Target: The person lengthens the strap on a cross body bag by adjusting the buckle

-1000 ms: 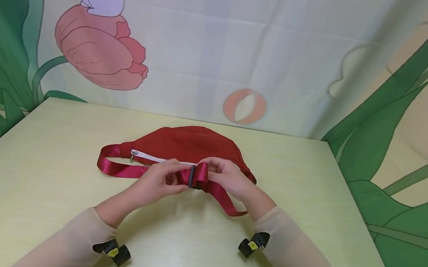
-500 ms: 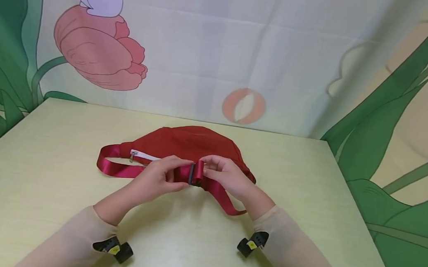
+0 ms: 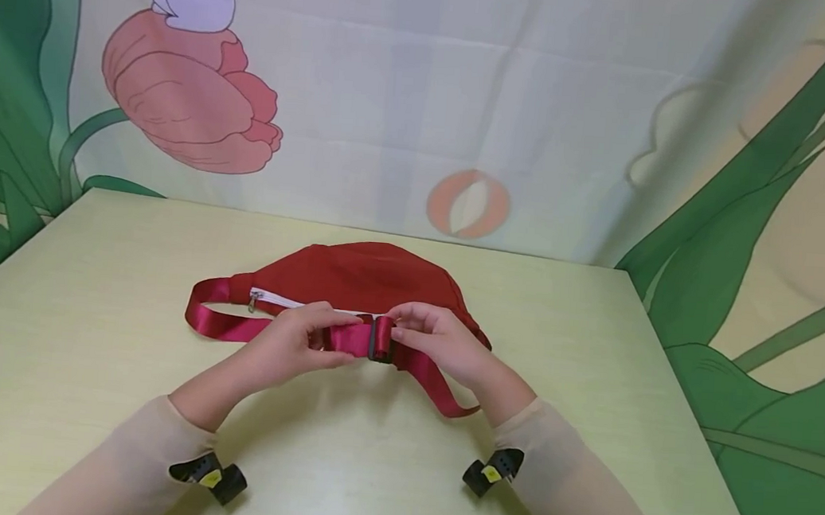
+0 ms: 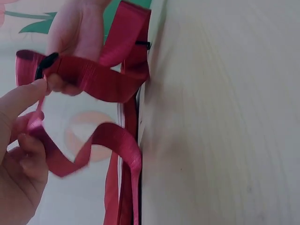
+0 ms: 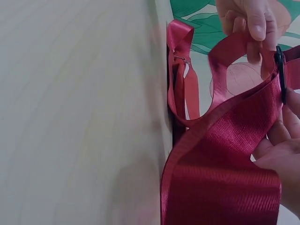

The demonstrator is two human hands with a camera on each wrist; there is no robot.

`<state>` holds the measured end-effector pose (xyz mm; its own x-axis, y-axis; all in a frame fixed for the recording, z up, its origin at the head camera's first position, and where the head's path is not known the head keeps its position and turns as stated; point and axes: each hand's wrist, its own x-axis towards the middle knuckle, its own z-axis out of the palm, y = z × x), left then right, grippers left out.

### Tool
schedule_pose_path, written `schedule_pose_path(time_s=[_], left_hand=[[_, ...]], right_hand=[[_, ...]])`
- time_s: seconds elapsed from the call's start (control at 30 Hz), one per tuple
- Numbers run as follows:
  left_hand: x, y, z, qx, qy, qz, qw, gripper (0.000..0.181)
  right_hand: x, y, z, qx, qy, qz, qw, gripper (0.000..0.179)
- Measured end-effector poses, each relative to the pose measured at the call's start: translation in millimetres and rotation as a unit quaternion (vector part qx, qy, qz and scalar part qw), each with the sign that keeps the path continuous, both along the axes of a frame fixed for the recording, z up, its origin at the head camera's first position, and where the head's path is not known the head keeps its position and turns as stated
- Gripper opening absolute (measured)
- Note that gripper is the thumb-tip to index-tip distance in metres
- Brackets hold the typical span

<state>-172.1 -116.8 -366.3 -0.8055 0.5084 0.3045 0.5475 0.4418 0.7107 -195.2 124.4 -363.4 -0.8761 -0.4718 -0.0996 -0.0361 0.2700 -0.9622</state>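
Note:
A red waist bag [image 3: 371, 274] lies on the table, its crimson strap [image 3: 349, 339] lifted in front of it. On the strap sits a black slide buckle [image 3: 372, 339], with a short folded loop of webbing standing at its right. My left hand [image 3: 284, 350] pinches the strap to the left of the buckle, between thumb and fingers. At the other side, my right hand [image 3: 442, 343] pinches the webbing at the loop. In the right wrist view the buckle [image 5: 280, 72] stands edge-on, close to the right thumb. Twisted strap [image 4: 117, 140] hangs down toward the bag in the left wrist view.
The pale wooden table [image 3: 341, 460] extends around the bag. A white zipper [image 3: 276, 299] with a metal pull runs along the bag's front. More strap [image 3: 210, 319] curves out at the left end. A printed cloth [image 3: 573, 125] hangs behind the table.
My left hand has slid left from the buckle, so more flat strap shows between them. The folded loop right of the buckle looks narrower than a second ago. My right hand has barely moved.

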Motion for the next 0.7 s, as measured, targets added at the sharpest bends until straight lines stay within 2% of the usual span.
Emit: schedule_pose_path(time_s=[0.2, 0.3, 0.43, 0.7], left_hand=[[2.7, 12.1, 2.3, -0.025, 0.024, -0.012, 0.9993, 0.05], [4.2, 14.0, 3.7, -0.029, 0.018, -0.01, 0.9994, 0.048], [5.0, 10.0, 5.5, -0.033, 0.01, -0.014, 0.9993, 0.046], [3.6, -1.7, 6.3, -0.04, 0.018, -0.009, 0.999, 0.042]], right_hand=[[1.1, -4, -0.1, 0.007, 0.007, 0.001, 0.9999, 0.024], [2.5, -3, 0.3, 0.01, 0.008, 0.002, 0.9999, 0.024], [3.7, 0, 1.7, 0.008, 0.008, 0.007, 0.9999, 0.024], [3.2, 3, 3.8, -0.002, 0.005, 0.02, 0.9998, 0.024]])
